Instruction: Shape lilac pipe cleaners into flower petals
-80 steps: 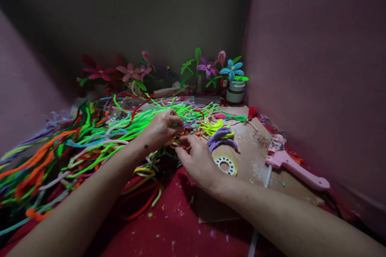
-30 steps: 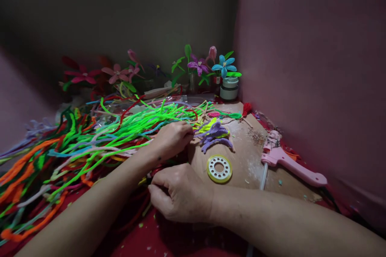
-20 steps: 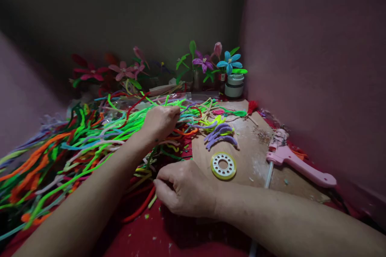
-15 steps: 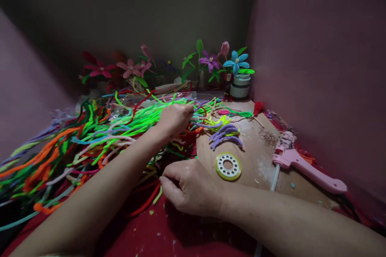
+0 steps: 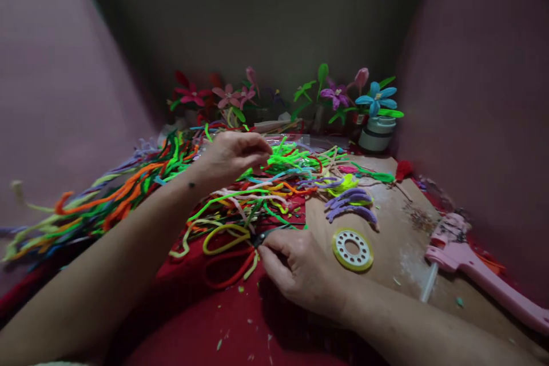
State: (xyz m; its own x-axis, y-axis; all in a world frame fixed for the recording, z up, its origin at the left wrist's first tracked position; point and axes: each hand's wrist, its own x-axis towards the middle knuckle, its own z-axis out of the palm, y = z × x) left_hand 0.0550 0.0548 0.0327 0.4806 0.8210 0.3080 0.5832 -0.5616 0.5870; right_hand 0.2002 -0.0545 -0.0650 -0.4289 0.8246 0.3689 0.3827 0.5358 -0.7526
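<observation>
My left hand (image 5: 234, 154) hovers over a heap of bright green pipe cleaners (image 5: 285, 157). Its thumb and fingers are slightly apart, and I see nothing between them. Lower down, my right hand (image 5: 295, 266) has thumb and forefinger pressed together; whatever they pinch is hidden or too small to name. Just left of those fingertips lie two loops, one yellow (image 5: 227, 238) and one red (image 5: 229, 270), joined at a dark pivot, which look like scissors handles. A short yellow-green piece (image 5: 253, 266) lies close by. Mixed-colour pipe cleaners (image 5: 132, 189) spread to the left.
On a brown board (image 5: 386, 246) are bent purple pieces (image 5: 351, 206), a yellow tape roll (image 5: 352, 249) and a pink glue gun (image 5: 472, 263) with a clear stick. Pipe-cleaner flowers (image 5: 334, 94) and a pale jar (image 5: 377, 134) stand at the back. Scraps litter the red cloth (image 5: 206, 326).
The view has shifted, so things sit farther right. My left hand has drawn back leftward across the green heap and its fingers have loosened. My right hand keeps its pinch, and the coloured loops are now uncovered.
</observation>
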